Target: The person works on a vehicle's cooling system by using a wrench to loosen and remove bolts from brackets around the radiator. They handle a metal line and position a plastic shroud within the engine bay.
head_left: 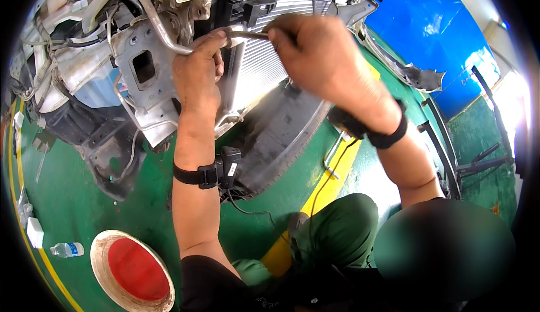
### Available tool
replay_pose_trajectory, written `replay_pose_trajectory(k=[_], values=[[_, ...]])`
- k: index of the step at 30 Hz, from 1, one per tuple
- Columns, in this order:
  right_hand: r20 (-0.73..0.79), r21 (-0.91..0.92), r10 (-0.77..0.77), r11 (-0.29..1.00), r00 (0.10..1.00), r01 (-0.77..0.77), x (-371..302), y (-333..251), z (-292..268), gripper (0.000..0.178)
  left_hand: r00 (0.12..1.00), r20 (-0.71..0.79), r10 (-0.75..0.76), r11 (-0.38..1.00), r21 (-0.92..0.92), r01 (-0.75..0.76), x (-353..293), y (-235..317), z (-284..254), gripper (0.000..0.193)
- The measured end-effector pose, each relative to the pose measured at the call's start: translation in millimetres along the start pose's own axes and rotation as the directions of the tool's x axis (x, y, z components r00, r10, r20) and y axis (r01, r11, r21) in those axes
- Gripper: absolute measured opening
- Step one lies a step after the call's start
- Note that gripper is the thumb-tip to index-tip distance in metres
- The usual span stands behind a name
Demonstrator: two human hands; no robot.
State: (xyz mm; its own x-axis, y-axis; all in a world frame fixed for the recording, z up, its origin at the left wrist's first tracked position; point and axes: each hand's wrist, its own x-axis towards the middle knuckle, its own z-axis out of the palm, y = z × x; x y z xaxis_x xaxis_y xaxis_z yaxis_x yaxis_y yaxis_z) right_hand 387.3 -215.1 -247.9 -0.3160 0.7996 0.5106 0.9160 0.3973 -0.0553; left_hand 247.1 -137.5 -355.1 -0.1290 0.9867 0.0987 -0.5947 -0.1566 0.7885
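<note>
My right hand (320,56) is closed round one end of a slim metal tool, whose bare shaft (249,34) points left; it looks like a ratchet or wrench, but the grip hides its kind. At the shaft's other end, the fingers of my left hand (197,73) are closed around the tool's head, next to the silver-finned radiator (261,59). A bent metal pipe (154,16) runs down to beside my left hand. Left of it stands the grey metal front frame (143,67) of a car with its bodywork off. What the tool's head sits on is hidden.
A black curved part like a tyre (275,135) lies below the radiator. On the green floor at lower left are a bucket (100,267) with a red inside and a plastic bottle (67,249). A blue panel (433,25) and black metal stand (478,163) are at right.
</note>
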Motion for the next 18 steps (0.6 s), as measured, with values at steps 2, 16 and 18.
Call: replay_pose_trajectory(k=[2,16,18], values=[[0.159,-0.102,0.023,0.995,0.987,-0.007,-24.9,2.6,27.3,0.023,0.999,-0.028,0.028,0.999,0.019,-0.028,-2.5,2.2,2.1,0.020],[0.112,0.094,0.072,0.992,0.991,-0.082,-14.0,-1.1,9.2,0.024,1.000,0.010,-0.001,1.000,0.010,0.001,-2.4,0.7,-1.2,0.021],[-0.037,0.050,0.023,0.999,0.999,-0.021,-0.7,1.6,-6.8,0.024,1.000,-0.014,-0.006,1.000,0.005,0.006,-3.2,0.5,4.6,0.022]])
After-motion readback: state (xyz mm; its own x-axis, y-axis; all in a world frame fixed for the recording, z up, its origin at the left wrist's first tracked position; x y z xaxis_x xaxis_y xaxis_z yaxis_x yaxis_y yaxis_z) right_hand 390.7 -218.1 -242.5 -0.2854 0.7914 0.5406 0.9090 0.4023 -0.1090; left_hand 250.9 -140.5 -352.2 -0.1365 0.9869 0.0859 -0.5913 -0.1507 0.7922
